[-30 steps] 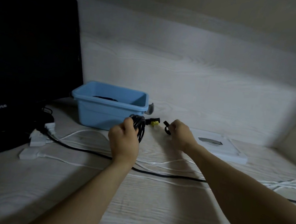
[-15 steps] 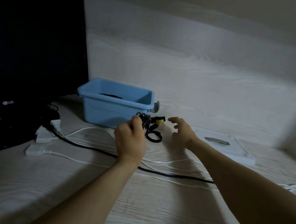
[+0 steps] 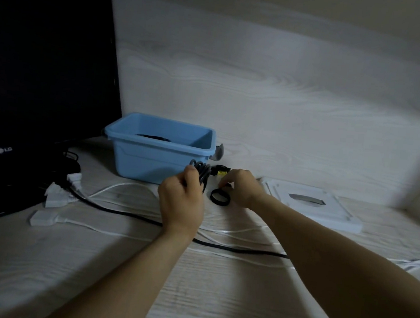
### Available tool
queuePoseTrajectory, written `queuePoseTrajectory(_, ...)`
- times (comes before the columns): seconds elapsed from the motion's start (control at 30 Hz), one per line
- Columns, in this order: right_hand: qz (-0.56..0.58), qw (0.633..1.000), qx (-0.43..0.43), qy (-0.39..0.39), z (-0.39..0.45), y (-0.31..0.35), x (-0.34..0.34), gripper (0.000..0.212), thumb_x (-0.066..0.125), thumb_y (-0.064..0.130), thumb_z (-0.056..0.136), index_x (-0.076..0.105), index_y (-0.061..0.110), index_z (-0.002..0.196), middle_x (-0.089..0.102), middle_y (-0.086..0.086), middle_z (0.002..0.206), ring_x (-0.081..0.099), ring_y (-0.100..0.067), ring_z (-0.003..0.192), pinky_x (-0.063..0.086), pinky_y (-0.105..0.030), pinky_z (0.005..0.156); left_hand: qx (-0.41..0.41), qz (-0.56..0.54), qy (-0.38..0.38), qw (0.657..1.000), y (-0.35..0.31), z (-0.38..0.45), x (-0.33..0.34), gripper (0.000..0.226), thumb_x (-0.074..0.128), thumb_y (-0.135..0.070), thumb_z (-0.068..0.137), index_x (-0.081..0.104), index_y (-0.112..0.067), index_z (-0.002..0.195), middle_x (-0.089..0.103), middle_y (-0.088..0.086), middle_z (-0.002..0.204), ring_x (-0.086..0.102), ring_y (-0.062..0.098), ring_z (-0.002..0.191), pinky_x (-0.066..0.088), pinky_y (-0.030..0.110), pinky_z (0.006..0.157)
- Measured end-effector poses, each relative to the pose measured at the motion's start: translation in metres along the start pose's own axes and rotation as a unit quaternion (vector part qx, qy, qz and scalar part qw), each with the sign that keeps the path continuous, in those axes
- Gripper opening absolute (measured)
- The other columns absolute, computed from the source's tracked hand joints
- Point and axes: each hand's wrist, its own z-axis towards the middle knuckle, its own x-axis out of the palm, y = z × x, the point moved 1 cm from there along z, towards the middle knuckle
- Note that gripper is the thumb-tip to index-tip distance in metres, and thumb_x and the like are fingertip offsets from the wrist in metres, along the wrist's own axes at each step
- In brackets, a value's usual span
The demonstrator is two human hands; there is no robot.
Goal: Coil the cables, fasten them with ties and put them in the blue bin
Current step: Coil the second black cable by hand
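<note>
The left hand (image 3: 181, 202) is gripping a coiled black cable (image 3: 201, 173) just in front of the blue bin (image 3: 157, 159) — fingers curled tight around the bundled loops. The cable is probably light yet springy, so holding it across all the loops seems wise. The right hand (image 3: 239, 190) is pinching a black tie (image 3: 220, 197), a soft, floppy loop dangling beside the coil.
</note>
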Motion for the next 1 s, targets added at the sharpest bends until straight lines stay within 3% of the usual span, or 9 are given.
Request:
queuePoseTrajectory(0.17, 0.055, 0.998, 0.031, -0.029, -0.011, -0.010, -0.009, 0.029, 0.061, -0.004, 0.086, 0.077, 0.010, 0.105, 0.073, -0.007, 0.108, 0.065, -0.024, 0.101, 0.049, -0.027, 0.088, 0.013, 0.023, 0.000, 1.000, -0.001, 0.001, 0.000, 0.052, 0.041, -0.035, 0.090, 0.036, -0.019, 0.041, 0.039, -0.004, 0.038, 0.040, 0.021, 0.042, 0.037, 0.039, 0.048)
queuePoseTrajectory(0.27, 0.102, 0.993, 0.056, 0.002, -0.016, -0.019, -0.010, 0.036, 0.056, -0.010, 0.080, 0.074, 0.007, 0.107, 0.073, -0.011, 0.107, 0.067, -0.028, 0.102, 0.052, -0.039, 0.094, 0.013, 0.028, 0.002, 1.000, -0.002, -0.001, 0.000, 0.052, 0.041, -0.036, 0.090, 0.039, -0.016, 0.042, 0.042, 0.001, 0.039, 0.043, 0.025, 0.044, 0.038, 0.040, 0.049)
queuePoseTrajectory(0.33, 0.074, 0.995, 0.060, 0.018, -0.018, -0.024, -0.009, 0.031, 0.059, -0.004, 0.083, 0.072, 0.007, 0.109, 0.072, -0.010, 0.111, 0.066, -0.028, 0.103, 0.051, -0.036, 0.095, 0.015, 0.035, 0.000, 0.999, -0.002, -0.001, 0.001, 0.053, 0.041, -0.035, 0.089, 0.041, -0.011, 0.043, 0.046, 0.008, 0.041, 0.046, 0.028, 0.045, 0.040, 0.042, 0.050)
queuePoseTrajectory(0.43, 0.044, 0.997, 0.067, 0.014, -0.017, -0.030, -0.005, 0.021, 0.065, 0.010, 0.090, 0.073, 0.009, 0.108, 0.071, -0.009, 0.113, 0.065, -0.029, 0.104, 0.048, -0.027, 0.088, 0.027, 0.030, 0.000, 0.999, -0.004, -0.002, 0.001, 0.051, 0.042, -0.033, 0.090, 0.035, -0.020, 0.041, 0.042, 0.006, 0.040, 0.041, 0.025, 0.045, 0.039, 0.041, 0.050)
queuePoseTrajectory(0.6, 0.048, 0.995, 0.085, -0.039, -0.018, -0.031, -0.007, 0.020, 0.059, 0.017, 0.097, 0.070, 0.003, 0.106, 0.070, -0.017, 0.108, 0.063, -0.035, 0.101, 0.044, -0.033, 0.078, 0.024, 0.034, 0.013, 0.999, -0.003, -0.002, 0.000, 0.050, 0.041, -0.036, 0.090, 0.036, -0.019, 0.042, 0.039, -0.003, 0.040, 0.040, 0.023, 0.043, 0.038, 0.040, 0.048)
queuePoseTrajectory(0.7, 0.160, 0.976, 0.070, -0.131, -0.031, -0.010, -0.026, 0.019, 0.049, 0.017, 0.102, 0.061, 0.002, 0.097, 0.070, -0.016, 0.094, 0.064, -0.034, 0.091, 0.040, -0.033, 0.069, -0.005, -0.001, 0.023, 1.000, -0.002, -0.003, 0.001, 0.053, 0.041, -0.039, 0.089, 0.039, -0.018, 0.041, 0.041, -0.006, 0.038, 0.041, 0.018, 0.043, 0.037, 0.036, 0.050)
queuePoseTrajectory(0.8, 0.318, 0.939, 0.018, -0.132, -0.062, 0.030, -0.049, 0.018, 0.049, 0.018, 0.103, 0.058, 0.006, 0.092, 0.067, 0.001, 0.064, 0.062, -0.018, 0.060, 0.052, -0.039, 0.065, -0.075, -0.062, 0.046, 0.994, -0.002, -0.003, 0.005, 0.052, 0.041, -0.048, 0.086, 0.052, -0.013, 0.050, 0.050, -0.005, 0.047, 0.050, 0.017, 0.054, 0.045, 0.044, 0.057)
queuePoseTrajectory(0.9, 0.416, 0.903, 0.003, -0.106, -0.100, 0.063, -0.061, 0.021, 0.053, 0.016, 0.102, 0.064, 0.012, 0.085, 0.057, 0.014, 0.051, 0.044, -0.003, 0.043, 0.039, -0.020, 0.047, -0.128, -0.132, 0.098, 0.978, -0.009, -0.008, 0.010, 0.051, 0.043, -0.047, 0.096, 0.061, -0.026, 0.052, 0.054, -0.007, 0.052, 0.053, 0.013, 0.060, 0.041, 0.039, 0.062)
queuePoseTrajectory(1.0, 0.490, 0.870, 0.014, -0.057, -0.133, 0.075, -0.062, 0.018, 0.051, 0.003, 0.101, 0.064, 0.007, 0.089, 0.059, 0.014, 0.059, 0.046, 0.001, 0.048, 0.037, -0.011, 0.048, -0.139, -0.131, 0.163, 0.968, -0.019, -0.014, 0.015, 0.061, 0.036, -0.045, 0.104, 0.064, -0.030, 0.052, 0.055, -0.005, 0.053, 0.053, 0.020, 0.063, 0.041, 0.037, 0.064)
